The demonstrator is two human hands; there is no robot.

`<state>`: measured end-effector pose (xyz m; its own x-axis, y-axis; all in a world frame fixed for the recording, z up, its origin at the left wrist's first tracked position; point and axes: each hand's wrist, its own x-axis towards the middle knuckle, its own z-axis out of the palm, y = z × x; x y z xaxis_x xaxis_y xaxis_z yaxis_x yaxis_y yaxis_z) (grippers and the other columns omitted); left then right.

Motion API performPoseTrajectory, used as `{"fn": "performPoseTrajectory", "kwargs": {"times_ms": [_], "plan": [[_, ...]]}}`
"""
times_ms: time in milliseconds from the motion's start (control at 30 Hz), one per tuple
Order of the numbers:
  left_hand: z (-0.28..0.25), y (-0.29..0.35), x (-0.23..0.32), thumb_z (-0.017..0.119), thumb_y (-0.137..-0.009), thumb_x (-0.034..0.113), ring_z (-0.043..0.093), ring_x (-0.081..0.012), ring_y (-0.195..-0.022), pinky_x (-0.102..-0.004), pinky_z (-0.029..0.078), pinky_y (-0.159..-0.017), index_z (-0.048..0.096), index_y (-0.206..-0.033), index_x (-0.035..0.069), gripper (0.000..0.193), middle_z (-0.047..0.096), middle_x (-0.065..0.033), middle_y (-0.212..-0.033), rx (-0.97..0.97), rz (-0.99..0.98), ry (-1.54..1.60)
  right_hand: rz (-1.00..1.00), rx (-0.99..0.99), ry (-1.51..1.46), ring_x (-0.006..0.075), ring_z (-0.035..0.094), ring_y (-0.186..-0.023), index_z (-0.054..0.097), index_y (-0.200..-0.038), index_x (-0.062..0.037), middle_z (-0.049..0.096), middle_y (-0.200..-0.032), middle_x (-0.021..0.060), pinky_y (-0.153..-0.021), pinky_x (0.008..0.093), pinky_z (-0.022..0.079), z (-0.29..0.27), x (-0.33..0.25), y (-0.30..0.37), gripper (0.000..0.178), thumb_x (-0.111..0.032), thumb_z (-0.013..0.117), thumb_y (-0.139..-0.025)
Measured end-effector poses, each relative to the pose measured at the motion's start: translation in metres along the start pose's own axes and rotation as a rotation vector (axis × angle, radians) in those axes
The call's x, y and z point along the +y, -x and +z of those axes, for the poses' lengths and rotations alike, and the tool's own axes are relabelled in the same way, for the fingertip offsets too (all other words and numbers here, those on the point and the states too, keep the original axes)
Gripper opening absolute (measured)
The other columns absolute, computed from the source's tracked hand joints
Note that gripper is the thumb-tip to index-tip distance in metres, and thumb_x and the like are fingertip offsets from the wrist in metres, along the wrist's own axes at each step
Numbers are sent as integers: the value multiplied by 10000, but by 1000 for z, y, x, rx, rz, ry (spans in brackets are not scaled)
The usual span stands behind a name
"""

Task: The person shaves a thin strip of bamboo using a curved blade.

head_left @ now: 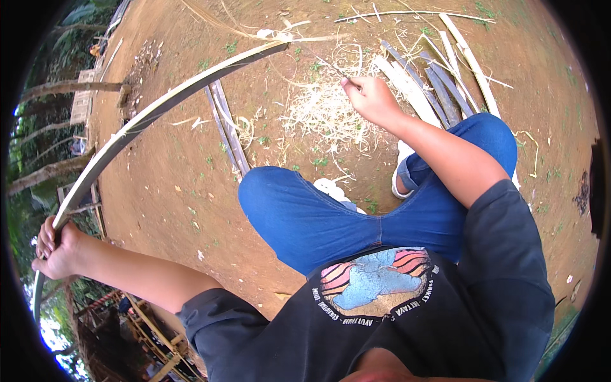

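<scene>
My left hand [58, 249], far out at the left, is closed round a long split bamboo strip [162, 104]. The strip bows up and to the right, pale along one face and dark grey on the other, and its far end hangs over the ground near top centre. Loose fibres trail from that end. In front of me my right hand [372, 100] is closed on a thin, dark knife [331, 66], which points up and left. The knife appears apart from the strip. Below it lies a heap of pale curled shavings [331, 114].
Several bamboo strips [472, 63] lie on the dirt beyond my right knee. Two dark strips [223, 124] rest beyond my left knee, and a thin rod [414, 13] lies farther off. Tree trunks [70, 91] and a wooden frame [156, 337] stand at the left.
</scene>
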<state>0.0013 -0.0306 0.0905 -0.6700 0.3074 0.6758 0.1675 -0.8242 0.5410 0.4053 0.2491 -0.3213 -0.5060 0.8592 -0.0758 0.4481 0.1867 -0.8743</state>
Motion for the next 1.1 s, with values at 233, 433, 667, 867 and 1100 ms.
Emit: {"fn": "performPoseTrajectory", "kwargs": {"times_ms": [233, 433, 667, 867, 1100], "plan": [[-2, 25, -30, 379, -977, 590, 348, -114, -382, -259, 324, -399, 430, -620, 171, 553, 374, 55, -482, 135, 118, -197, -48, 18, -122, 169, 523, -484, 698, -831, -25, 576, -543, 83, -485, 358, 388, 3, -17, 15, 412, -382, 542, -966], [28, 66, -78, 514, -935, 384, 373, -121, -425, -269, 335, -440, 420, -676, 148, 363, 388, 25, -515, 111, 59, -194, -310, -143, -164, 111, 450, -484, 613, -701, -13, 520, -529, 62, -467, 328, 358, 23, -65, 39, 342, -287, 679, -894], [71, 102, -128, 484, -988, 458, 390, -109, -451, -255, 367, -433, 420, -717, 140, 423, 379, 33, -546, 71, 27, -165, -534, -160, -366, 147, 489, -453, 607, -691, -26, 533, -517, 77, -456, 349, 371, 32, -127, 39, 264, -225, 675, -850], [99, 112, -130, 554, -944, 344, 395, -97, -453, -244, 365, -427, 418, -710, 148, 334, 386, 43, -552, 107, 58, -188, -450, -175, -367, 182, 581, -503, 637, -748, -15, 592, -569, 109, -500, 375, 432, 36, -126, 30, 167, -166, 637, -819], [109, 91, -103, 540, -930, 266, 396, -75, -426, -219, 356, -410, 421, -682, 150, 299, 395, 68, -529, 2, 68, -196, -85, -210, -167, 218, 600, -560, 611, -738, -32, 615, -614, 124, -562, 385, 458, 45, -48, -3, 203, -215, 627, -824]]}}
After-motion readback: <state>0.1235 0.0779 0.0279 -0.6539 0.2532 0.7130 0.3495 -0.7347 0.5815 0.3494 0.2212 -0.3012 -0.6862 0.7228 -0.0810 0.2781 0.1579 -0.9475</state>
